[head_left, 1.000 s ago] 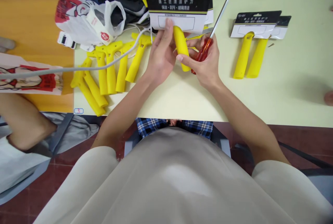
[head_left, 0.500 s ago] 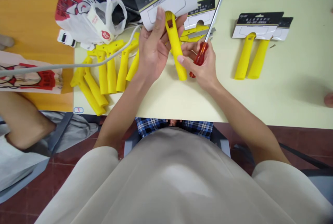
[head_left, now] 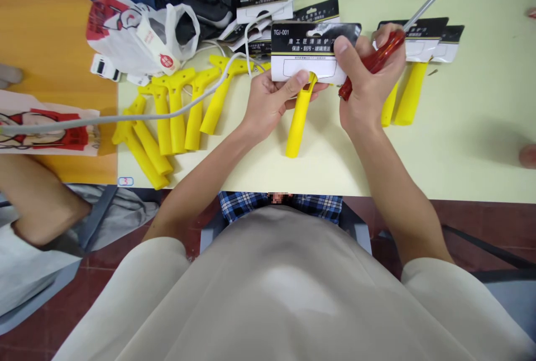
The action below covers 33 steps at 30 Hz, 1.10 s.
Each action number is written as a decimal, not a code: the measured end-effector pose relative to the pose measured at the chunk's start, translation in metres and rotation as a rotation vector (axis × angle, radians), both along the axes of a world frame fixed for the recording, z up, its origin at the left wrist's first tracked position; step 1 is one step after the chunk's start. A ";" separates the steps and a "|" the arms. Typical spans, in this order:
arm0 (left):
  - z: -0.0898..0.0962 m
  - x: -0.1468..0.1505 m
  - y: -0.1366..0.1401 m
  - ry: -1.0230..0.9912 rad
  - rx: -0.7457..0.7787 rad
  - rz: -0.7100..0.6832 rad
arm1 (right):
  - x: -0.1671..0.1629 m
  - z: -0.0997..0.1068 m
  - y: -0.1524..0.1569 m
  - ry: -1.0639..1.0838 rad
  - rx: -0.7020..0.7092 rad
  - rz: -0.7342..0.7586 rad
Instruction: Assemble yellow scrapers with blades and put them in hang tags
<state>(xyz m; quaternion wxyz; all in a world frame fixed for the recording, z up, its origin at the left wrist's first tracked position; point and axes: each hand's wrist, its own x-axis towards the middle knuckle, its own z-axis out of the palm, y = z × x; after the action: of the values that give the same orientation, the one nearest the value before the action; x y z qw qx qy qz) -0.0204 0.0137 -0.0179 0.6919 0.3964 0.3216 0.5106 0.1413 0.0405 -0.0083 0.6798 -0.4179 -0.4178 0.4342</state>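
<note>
My left hand (head_left: 270,98) pinches a yellow scraper (head_left: 298,126) near the lower edge of its black-and-white header card (head_left: 310,70), thumb in front and fingers behind. The scraper's handle points down, and the card hides its head. My right hand (head_left: 372,84) is wrapped round a screwdriver (head_left: 383,56) with a red handle, its shaft slanting up to the right. The right thumb presses on the card's upper right corner. Left of my hands lie several yellow scraper handles (head_left: 178,120) without cards. Two carded scrapers (head_left: 408,104) lie at the right, partly behind my right hand.
Loose header cards (head_left: 263,6) are stacked behind my hands. A grey cable (head_left: 167,101) crosses over the yellow handles. A plastic bag (head_left: 121,31) and dark bags stand at the back left. A person's arm (head_left: 46,199) is at the left edge, and a fingertip (head_left: 528,156) shows at the right.
The carded scraper has come down and right and now faces me flat. My right hand has moved up and right from the handle to the card, and the screwdriver leans further right.
</note>
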 end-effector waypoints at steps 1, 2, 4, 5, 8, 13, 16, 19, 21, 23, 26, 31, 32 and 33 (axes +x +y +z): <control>-0.001 0.000 0.000 0.001 -0.002 0.002 | 0.000 -0.001 0.001 -0.022 -0.002 -0.015; -0.002 0.000 0.001 0.002 -0.007 0.006 | 0.000 -0.002 0.001 -0.041 -0.006 -0.027; -0.003 0.000 0.002 0.001 -0.020 0.019 | -0.001 -0.004 0.002 -0.049 -0.006 -0.048; -0.004 0.000 0.002 -0.003 -0.023 0.026 | -0.001 -0.005 0.003 -0.045 -0.003 -0.050; -0.007 0.001 0.003 -0.029 -0.015 0.026 | -0.001 -0.005 0.003 -0.011 0.003 -0.056; -0.005 0.000 0.000 -0.026 -0.017 -0.015 | 0.000 0.000 0.003 0.071 -0.012 -0.045; -0.002 -0.001 -0.001 0.021 -0.048 -0.061 | 0.004 0.012 0.006 0.149 0.008 -0.065; -0.003 -0.003 0.000 0.023 -0.052 -0.098 | 0.024 0.034 0.010 0.164 0.032 -0.114; -0.006 -0.004 0.001 -0.002 -0.027 -0.106 | 0.049 0.048 0.015 0.166 0.097 -0.192; -0.010 -0.005 0.003 -0.028 -0.001 -0.096 | 0.081 0.055 0.023 0.123 0.119 -0.246; -0.016 -0.005 0.006 -0.054 0.024 -0.061 | 0.125 0.046 0.039 0.030 0.038 -0.289; -0.023 -0.004 0.008 -0.063 0.041 -0.051 | 0.156 -0.001 0.067 -0.095 -0.153 -0.376; -0.024 -0.004 0.009 -0.063 0.046 -0.047 | 0.158 -0.011 0.071 -0.119 -0.165 -0.379; -0.025 -0.004 0.010 -0.060 0.050 -0.043 | 0.160 -0.019 0.074 -0.150 -0.171 -0.376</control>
<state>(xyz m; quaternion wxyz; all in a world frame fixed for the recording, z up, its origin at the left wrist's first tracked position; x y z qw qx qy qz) -0.0246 0.0234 -0.0426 0.7019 0.4050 0.2791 0.5151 0.3009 0.1145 -0.0269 0.6781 -0.5757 -0.3435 0.3012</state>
